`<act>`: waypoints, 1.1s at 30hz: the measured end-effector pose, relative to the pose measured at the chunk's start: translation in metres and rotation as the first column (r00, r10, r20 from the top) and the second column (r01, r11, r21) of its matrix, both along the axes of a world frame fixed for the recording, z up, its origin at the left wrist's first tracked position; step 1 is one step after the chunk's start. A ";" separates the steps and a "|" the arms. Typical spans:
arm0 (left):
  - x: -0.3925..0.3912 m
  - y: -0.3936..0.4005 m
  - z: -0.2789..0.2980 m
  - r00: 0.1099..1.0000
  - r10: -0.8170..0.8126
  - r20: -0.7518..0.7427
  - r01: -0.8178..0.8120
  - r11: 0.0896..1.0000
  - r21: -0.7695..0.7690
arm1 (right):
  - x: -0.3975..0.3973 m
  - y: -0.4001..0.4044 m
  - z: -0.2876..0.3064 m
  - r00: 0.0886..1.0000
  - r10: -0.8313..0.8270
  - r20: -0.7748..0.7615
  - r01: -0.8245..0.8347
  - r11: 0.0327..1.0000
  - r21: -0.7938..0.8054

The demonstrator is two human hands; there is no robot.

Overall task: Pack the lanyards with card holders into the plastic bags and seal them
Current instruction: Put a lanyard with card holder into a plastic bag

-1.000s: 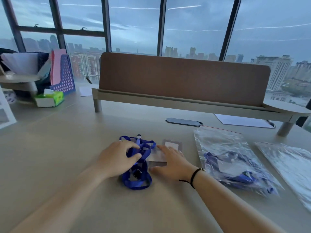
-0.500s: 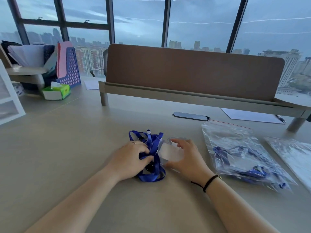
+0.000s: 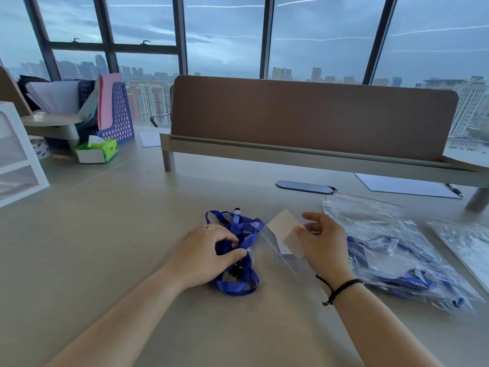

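Fingers of the left hand (image 3: pixel 209 254) curl over a bunched blue lanyard (image 3: pixel 236 250) lying on the beige desk (image 3: pixel 119 247), thumb and fingertips clamping the ribbon against the surface; a ring shows on one finger. Just right of the lanyard, the right hand (image 3: pixel 324 241) pinches a clear card holder (image 3: pixel 284 238) between thumb and fingers, lifting it tilted off the desk, its white insert card facing up; whether it is attached to the ribbon cannot be told. A black cord bracelet (image 3: pixel 338 286) circles the right wrist. Right of the lanyard and beside that wrist lies a clear plastic bag (image 3: pixel 391 247) with a red zip strip, blue lanyards visible inside. Farther right of the lanyard, a second plastic bag (image 3: pixel 465 242) rests at the frame edge. Beyond the lanyard stands a brown desk divider (image 3: pixel 312 115); far to its left, a green tissue box (image 3: pixel 99 151) and a blue file holder (image 3: pixel 117 113).
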State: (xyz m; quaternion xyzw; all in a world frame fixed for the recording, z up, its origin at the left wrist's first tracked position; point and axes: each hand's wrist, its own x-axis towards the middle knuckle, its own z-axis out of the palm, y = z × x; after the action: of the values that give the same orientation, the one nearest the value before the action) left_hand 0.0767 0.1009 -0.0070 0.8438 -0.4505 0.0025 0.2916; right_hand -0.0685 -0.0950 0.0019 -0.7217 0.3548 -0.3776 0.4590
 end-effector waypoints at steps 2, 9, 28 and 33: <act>-0.003 -0.004 0.000 0.999 0.023 0.038 -0.024 1.000 0.019 | 0.001 0.000 -0.002 1.000 -0.006 0.021 0.006 1.000 0.007; -0.009 -0.019 0.008 0.995 0.091 -0.043 -0.093 0.995 -0.047 | 0.000 0.002 -0.006 0.998 0.025 0.064 -0.031 0.996 0.086; -0.048 -0.042 0.187 0.869 -0.241 -0.432 -0.101 0.769 -0.631 | -0.012 0.016 0.022 0.825 0.405 0.393 -0.554 0.716 0.424; -0.067 -0.045 0.212 0.813 -0.377 -0.443 -0.026 0.738 -0.675 | -0.020 0.031 0.032 0.658 0.645 0.389 -0.752 0.590 0.295</act>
State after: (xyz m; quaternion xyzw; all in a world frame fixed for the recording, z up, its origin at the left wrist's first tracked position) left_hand 0.0095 0.0561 0.2050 0.6024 -0.3975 -0.1136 0.6828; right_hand -0.0890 -0.0635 0.0340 -0.6306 0.0561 -0.1613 0.7571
